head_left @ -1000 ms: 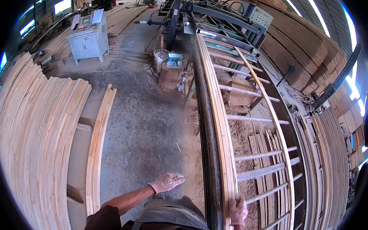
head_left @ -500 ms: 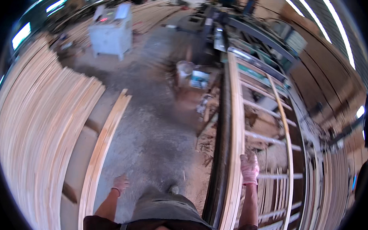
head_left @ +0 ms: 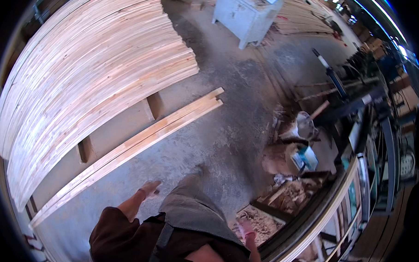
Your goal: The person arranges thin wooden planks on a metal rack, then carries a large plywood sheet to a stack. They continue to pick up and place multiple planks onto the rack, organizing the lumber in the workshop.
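Observation:
My left hand [head_left: 150, 189] hangs over the grey floor beside my leg, empty, its fingers loosely stretched. Closest to it are two long pale wood strips [head_left: 145, 132] lying side by side on low supports. My right hand [head_left: 246, 228], in a pinkish glove, is low at my other side above wood shavings, with fingers apart and nothing seen in them. It is apart from the pale strips [head_left: 324, 222] that lie along the edge of the machine's rack on the right.
A large stack of long wood strips [head_left: 101, 58] fills the left. A white cabinet [head_left: 243, 16] stands ahead. A white bucket [head_left: 304, 126], a blue-and-white box [head_left: 304, 158] and wood scraps [head_left: 292, 196] sit beside the dark rack edge [head_left: 303, 226] on the right.
My view has swung left, toward the stack. My right hand has come off the strips on the rack and dropped beside my body. The left hand stays low and empty.

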Demonstrator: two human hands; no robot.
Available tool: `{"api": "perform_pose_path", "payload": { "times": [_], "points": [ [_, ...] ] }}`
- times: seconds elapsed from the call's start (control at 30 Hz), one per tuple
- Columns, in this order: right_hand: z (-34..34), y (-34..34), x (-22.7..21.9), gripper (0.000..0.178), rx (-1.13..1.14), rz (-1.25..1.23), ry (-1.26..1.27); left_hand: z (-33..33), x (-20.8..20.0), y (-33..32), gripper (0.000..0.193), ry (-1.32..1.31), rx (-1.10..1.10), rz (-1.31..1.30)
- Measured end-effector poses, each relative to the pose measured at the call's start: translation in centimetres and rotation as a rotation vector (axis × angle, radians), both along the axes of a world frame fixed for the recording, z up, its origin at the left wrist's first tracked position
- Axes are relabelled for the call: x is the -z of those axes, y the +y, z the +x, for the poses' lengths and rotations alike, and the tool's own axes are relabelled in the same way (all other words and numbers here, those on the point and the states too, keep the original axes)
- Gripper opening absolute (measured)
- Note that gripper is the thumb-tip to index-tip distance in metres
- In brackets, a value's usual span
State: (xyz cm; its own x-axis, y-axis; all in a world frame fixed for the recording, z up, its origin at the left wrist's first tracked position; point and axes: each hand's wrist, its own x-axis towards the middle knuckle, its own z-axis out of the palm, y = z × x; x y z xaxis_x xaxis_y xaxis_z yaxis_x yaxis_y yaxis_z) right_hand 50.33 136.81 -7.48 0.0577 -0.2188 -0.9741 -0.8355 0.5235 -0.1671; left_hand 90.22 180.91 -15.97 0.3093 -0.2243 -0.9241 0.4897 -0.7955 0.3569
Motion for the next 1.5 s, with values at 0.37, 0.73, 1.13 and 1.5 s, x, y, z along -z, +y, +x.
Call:
{"api": "perform_pose_path", "payload": {
  "times": [0.37, 0.73, 1.13, 1.5],
  "points": [
    [27.7, -34.8, 3.6, 0.028, 0.098, -0.048, -0.118, 29.4, -2.0, -38.5, 0.059, -0.2, -0.023, -0.478],
    [69.1, -75.2, 0.8, 0.016, -0.038, -0.178, -0.28, 39.6, -5.8, -49.7, 0.078, 0.126, -0.804, 0.017],
    [124.2, -72.4, 6.4, 0.041, -0.901, -0.129, -0.716, 82.5, 6.9, -60.0, 0.071, -0.233, -0.186, -0.142],
    [153.5, -76.3, 7.8, 0.05, -0.646, -0.004, 0.023, 123.4, -12.0, -67.8, 0.07, -0.202, -1.27, -0.364]
  ]
}}
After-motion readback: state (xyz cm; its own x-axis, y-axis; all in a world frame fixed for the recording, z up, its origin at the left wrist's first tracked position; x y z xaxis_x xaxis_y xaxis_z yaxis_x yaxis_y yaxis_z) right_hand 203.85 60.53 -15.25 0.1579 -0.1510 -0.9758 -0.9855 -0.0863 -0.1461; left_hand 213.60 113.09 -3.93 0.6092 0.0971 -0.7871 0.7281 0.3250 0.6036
